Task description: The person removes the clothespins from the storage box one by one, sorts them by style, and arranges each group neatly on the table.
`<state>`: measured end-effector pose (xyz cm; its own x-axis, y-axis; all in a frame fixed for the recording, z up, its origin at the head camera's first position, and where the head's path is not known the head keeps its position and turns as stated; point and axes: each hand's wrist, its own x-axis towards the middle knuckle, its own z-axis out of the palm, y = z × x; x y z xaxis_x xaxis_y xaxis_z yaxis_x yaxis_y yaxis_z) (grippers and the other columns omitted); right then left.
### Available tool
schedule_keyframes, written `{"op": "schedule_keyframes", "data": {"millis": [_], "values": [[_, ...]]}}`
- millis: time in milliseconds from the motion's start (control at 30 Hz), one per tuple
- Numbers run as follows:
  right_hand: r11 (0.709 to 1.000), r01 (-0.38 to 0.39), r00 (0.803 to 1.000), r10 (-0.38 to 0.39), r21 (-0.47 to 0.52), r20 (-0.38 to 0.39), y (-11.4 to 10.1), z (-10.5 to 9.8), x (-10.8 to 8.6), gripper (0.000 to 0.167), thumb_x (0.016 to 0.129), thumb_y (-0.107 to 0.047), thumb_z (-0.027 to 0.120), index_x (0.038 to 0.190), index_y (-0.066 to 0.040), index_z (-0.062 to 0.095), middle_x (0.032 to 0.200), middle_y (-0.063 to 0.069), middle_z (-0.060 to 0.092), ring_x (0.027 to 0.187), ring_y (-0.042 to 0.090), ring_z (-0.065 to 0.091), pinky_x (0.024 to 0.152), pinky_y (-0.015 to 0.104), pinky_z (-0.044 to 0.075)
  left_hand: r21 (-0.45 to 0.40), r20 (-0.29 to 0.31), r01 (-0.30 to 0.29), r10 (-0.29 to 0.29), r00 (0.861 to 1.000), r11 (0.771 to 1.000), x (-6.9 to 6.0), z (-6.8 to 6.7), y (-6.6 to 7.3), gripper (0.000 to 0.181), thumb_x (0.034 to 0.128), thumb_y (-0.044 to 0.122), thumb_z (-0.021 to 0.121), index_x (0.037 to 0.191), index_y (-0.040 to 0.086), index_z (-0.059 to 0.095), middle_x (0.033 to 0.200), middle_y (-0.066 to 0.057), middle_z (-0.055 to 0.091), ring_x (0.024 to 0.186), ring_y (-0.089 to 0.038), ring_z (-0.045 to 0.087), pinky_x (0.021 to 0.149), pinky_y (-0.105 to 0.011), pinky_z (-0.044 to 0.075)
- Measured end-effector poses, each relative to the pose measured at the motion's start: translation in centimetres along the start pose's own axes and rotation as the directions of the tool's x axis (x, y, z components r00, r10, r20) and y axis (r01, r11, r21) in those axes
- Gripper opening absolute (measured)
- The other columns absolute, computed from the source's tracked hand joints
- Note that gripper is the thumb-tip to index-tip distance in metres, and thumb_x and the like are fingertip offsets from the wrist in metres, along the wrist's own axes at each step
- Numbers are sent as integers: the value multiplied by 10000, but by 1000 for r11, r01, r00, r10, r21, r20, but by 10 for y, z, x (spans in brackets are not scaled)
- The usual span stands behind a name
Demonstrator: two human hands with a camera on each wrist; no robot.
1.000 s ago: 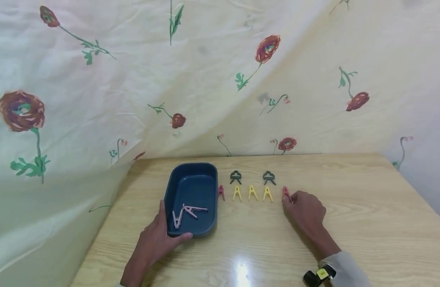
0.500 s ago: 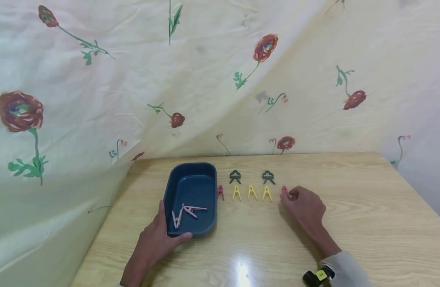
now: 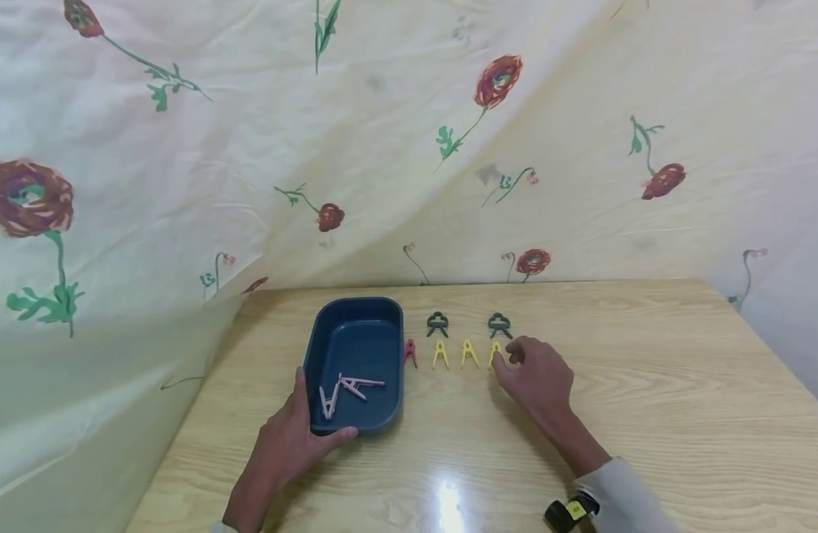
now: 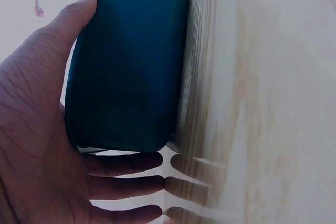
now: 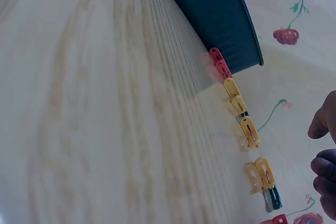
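Observation:
In the head view my left hand (image 3: 283,448) rests against the near left corner of a blue tray (image 3: 307,403), thumb along its near rim. Straight, spread fingers of that hand show beside the tray (image 4: 128,61) in the left wrist view. Two pale pink clothespins (image 3: 360,383) lie inside. My right hand (image 3: 538,376) is at the rightmost yellow clip (image 3: 495,348), partly covering it, with a gap between thumb and index finger. The right wrist view shows a red clip (image 5: 280,219) at its bottom edge, which the hand hides in the head view.
Right of the tray stand a red clip (image 3: 411,353) and two more yellow clips (image 3: 440,354). Behind them are two dark green clips (image 3: 438,323). A floral cloth (image 3: 382,148) hangs behind and left of the wooden table (image 3: 655,400).
My right hand has moved left from the right-hand red clip to the rightmost yellow one, its thumb and index finger now apart. My left hand and the tray have stayed in place.

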<state>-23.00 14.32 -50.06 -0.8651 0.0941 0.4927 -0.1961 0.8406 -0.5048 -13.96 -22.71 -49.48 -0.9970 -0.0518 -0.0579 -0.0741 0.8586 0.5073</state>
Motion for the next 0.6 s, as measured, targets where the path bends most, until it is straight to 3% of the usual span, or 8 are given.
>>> {"op": "schedule_keyframes", "data": {"millis": [200, 600], "values": [[1000, 10, 1000, -10, 10, -1, -6, 2, -1, 220, 799, -266, 755, 861, -57, 729, 744, 54, 668, 681, 238, 606, 523, 381, 437, 10, -1, -12, 12, 1000, 1000, -1, -1, 0, 1372, 691, 855, 625, 1593, 111, -90, 1619, -229, 197, 1355, -484, 402, 1003, -637, 398], [992, 110, 994, -110, 59, -7, -29, 17, -4, 185, 768, -247, 785, 821, -77, 734, 705, 21, 673, 654, 198, 625, 512, 393, 463, 16, 6, 10, -10, 1000, 1000, 0, 1, 0, 1388, 677, 876, 610, 1593, 98, -83, 1619, -235, 191, 1362, -485, 393, 1007, -637, 392]]}}
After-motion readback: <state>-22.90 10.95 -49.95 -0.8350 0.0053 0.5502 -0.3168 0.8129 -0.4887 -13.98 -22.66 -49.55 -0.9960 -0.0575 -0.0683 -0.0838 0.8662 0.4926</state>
